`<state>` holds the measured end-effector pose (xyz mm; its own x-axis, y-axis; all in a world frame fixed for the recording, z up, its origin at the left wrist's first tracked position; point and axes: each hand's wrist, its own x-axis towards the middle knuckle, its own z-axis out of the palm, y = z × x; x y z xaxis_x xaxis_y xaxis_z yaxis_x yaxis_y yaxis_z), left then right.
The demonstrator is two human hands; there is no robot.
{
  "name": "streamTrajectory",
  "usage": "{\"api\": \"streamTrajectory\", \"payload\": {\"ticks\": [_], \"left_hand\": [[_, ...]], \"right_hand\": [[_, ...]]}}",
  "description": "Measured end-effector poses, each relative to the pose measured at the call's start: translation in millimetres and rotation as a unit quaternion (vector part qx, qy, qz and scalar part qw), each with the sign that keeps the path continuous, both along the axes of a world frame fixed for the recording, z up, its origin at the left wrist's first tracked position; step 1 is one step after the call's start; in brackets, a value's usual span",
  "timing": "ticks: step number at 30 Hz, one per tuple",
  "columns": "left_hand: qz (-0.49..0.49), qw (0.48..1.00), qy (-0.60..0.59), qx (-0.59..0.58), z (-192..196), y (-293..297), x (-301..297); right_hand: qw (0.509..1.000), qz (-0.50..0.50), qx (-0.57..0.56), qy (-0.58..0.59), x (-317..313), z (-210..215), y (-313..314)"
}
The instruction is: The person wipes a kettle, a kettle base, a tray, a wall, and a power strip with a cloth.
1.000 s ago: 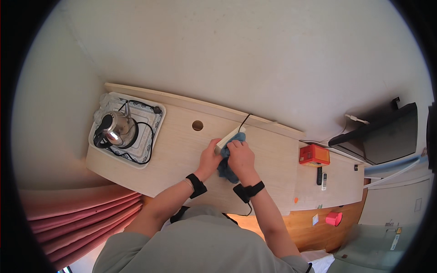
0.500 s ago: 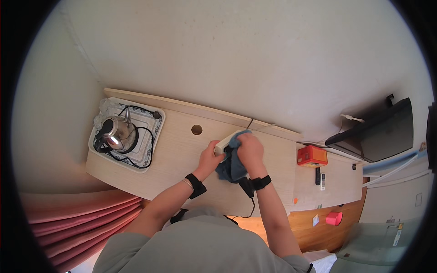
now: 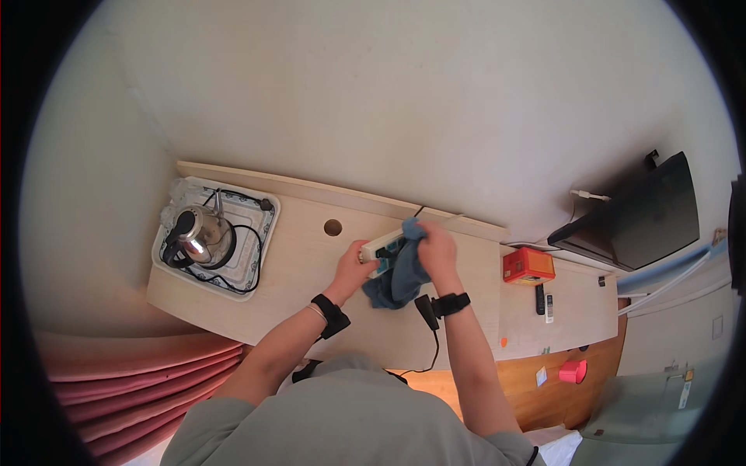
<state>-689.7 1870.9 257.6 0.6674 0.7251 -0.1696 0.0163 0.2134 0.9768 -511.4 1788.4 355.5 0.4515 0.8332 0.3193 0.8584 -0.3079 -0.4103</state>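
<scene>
My left hand (image 3: 355, 268) is closed on the near-left end of a white power strip (image 3: 376, 248), thumb over its top. The strip is held up above the pale wooden desk (image 3: 299, 272); a black plug appears to sit in it. In my right hand (image 3: 437, 250) is a bunched blue cloth (image 3: 404, 278), gripped at its upper corner. The cloth drapes down over the strip's right part and hides it. Black bands circle both my wrists, and a small black device (image 3: 426, 312) with a cable hangs next to the right one.
A tray (image 3: 268, 225) on the left bears a steel kettle (image 3: 203, 239), its black cord and clear glasses. Behind my hands is a round desk hole (image 3: 332, 227). Rightward are a red box (image 3: 528, 266), two remote controls (image 3: 540, 299) and a wall-side television (image 3: 633, 210). Pink curtain (image 3: 148, 380) at lower left.
My right hand has shifted slightly right with the cloth, uncovering more of the power strip's top. The left hand has kept its hold and moved a little left. The view has tilted slightly.
</scene>
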Motion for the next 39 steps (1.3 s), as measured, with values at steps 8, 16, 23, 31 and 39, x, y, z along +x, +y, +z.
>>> {"api": "streamTrajectory", "payload": {"ticks": [8,16,23,31,39], "left_hand": [[-0.012,0.986,-0.031,-0.165,22,7,-15],[-0.056,0.96,-0.071,-0.267,32,13,-19],[-0.032,0.969,-0.067,-0.235,44,2,-13],[0.035,0.986,-0.085,-0.141,37,-19,6],[0.086,0.987,-0.091,-0.097,26,-25,13]], "right_hand": [[0.935,-0.142,0.177,0.271,16,-15,-35],[0.988,0.146,0.053,-0.007,-69,-20,-22],[0.997,-0.01,-0.059,-0.04,-20,-24,-21],[0.996,-0.048,-0.041,0.056,-77,7,-3],[0.995,-0.066,-0.079,0.011,-77,-5,0]]}}
